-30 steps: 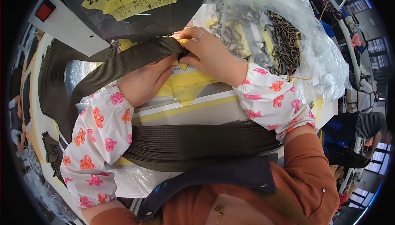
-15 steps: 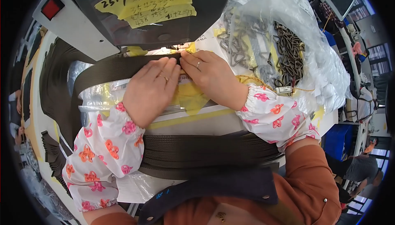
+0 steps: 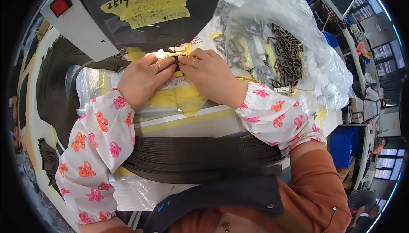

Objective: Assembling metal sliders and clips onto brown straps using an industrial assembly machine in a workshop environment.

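Observation:
Both my hands meet just below the grey head of a machine [image 3: 162, 28], near its lit working area. My left hand [image 3: 147, 77] has its fingers pressed together on a dark webbing strap [image 3: 177, 64]. From the other side, my right hand [image 3: 211, 77] pinches the same strap with bent fingers. Only a short piece of it shows between the fingertips; the rest there is hidden. Another length of dark webbing [image 3: 106, 64] comes in from the left behind my left hand. Nearer my body lies a thick bundle of dark webbing straps [image 3: 196, 156].
A clear plastic bag [image 3: 326, 77] with many dark metal triangular rings [image 3: 284, 56] lies at the right. More webbing straps [image 3: 53, 88] are piled at the left. Yellow tape [image 3: 187, 116] covers part of the work plate. A person [image 3: 362, 201] is at the far lower right.
My hands have come closer together at the machine, with the left fingers now curled. The wide strap loop at the left has dropped flatter and moved back. The view has shifted slightly.

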### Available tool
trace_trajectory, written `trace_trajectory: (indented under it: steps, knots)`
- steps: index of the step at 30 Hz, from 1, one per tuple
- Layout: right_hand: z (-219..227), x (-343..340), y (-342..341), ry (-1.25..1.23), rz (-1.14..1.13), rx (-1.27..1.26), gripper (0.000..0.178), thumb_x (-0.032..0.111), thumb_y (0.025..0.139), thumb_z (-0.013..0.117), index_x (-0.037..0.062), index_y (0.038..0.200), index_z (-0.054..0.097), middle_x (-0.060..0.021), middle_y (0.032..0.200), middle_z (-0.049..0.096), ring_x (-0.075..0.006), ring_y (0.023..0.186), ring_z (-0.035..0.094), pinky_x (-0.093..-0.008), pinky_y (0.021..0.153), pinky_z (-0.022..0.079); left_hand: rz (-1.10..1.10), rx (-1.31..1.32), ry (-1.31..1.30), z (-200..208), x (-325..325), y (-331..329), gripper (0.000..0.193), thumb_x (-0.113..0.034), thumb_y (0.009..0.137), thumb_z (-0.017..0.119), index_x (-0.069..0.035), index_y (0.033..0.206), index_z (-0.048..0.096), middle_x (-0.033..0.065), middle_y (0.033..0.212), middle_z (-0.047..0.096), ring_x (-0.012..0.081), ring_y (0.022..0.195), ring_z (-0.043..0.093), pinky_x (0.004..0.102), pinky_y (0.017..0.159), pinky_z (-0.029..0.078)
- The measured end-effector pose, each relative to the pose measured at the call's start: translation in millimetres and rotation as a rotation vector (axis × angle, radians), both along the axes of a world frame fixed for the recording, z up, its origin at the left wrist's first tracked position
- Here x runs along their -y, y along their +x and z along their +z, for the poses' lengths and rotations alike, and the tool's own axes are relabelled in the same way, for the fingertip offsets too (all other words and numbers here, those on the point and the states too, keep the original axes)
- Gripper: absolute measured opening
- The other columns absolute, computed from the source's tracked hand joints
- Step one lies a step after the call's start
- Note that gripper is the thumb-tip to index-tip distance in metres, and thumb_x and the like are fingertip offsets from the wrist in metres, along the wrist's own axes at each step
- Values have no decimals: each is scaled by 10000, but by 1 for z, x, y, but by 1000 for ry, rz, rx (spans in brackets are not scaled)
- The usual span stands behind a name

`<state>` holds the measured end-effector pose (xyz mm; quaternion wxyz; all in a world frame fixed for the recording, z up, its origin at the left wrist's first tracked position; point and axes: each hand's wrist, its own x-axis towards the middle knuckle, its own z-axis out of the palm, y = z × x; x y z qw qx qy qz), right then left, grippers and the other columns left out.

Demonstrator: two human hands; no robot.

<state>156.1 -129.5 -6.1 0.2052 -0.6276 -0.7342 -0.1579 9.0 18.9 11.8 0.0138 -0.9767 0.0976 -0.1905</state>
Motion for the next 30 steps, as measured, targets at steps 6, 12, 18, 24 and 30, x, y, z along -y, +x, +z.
trace_trajectory:
  steps: [6,12,18,24,30]
  knots:
    - [-1,2,3,-37,-6,52,242,99,690,537,40,919,590,-63,1082,578,-210,948,524,-341,776,418,41,114,-135,-3,7,4,210,-139,760,579,-52,947,619,48,980,606,230,806,552,339,675,468]
    - [6,0,-8,-212,25,123,253,114,716,522,41,952,575,-74,1065,550,-217,989,503,-357,832,390,-30,22,-70,-8,4,-3,156,-127,733,560,-51,867,589,83,1063,587,233,882,562,346,764,455]
    - [-9,1,-7,-7,-11,-40,251,117,736,513,49,970,572,-64,1088,545,-211,997,492,-349,848,372,30,26,-95,-12,2,-8,203,-133,712,594,-66,903,609,81,1012,597,234,876,571,337,760,458]
    - [4,6,-3,88,-28,-72,134,112,708,591,62,831,605,-39,966,600,-225,904,546,-366,745,416,142,106,-379,-23,9,5,184,-134,739,601,-115,918,638,139,1001,583,316,859,588,381,712,489]
    - [7,-2,-7,33,13,-109,153,83,706,619,45,854,611,-49,949,612,-231,898,549,-361,766,409,184,31,-469,-21,4,-5,189,-112,743,572,-103,917,644,119,1069,588,294,901,593,365,723,497]
